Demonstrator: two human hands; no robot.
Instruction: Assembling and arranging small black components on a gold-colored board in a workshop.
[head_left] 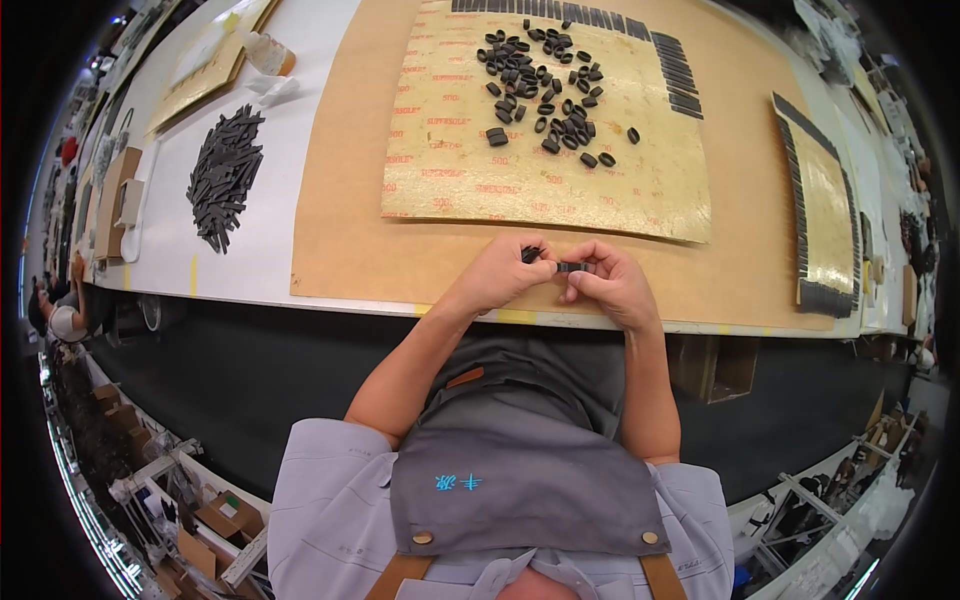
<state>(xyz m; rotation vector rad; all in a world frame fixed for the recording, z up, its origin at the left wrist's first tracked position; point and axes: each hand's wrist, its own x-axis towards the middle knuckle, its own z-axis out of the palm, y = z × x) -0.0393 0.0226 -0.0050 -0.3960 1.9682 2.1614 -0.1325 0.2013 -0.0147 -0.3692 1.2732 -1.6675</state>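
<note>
Near the table's front edge my two hands meet, fingertips pinched toward each other. A short black strip [572, 267] spans the gap between them. My left hand [500, 275] is closed on one end of it, with a few more dark pieces [531, 254] tucked in its fingers. My right hand [615, 288] pinches the other end between thumb and forefinger. Just beyond lies a yellow, printed sheet [450, 195] carrying a scattered heap of small black loops [545, 85]. Black strips [677, 75] are lined up along that sheet's far and right edges.
Left on the white tabletop is a heap of loose black strips [225, 175], with a bottle [268, 55] behind it. A second yellow sheet [822, 200], edged with black strips, lies at the right. Brown paper [340, 210] covers the middle. A person [68, 312] is at far left.
</note>
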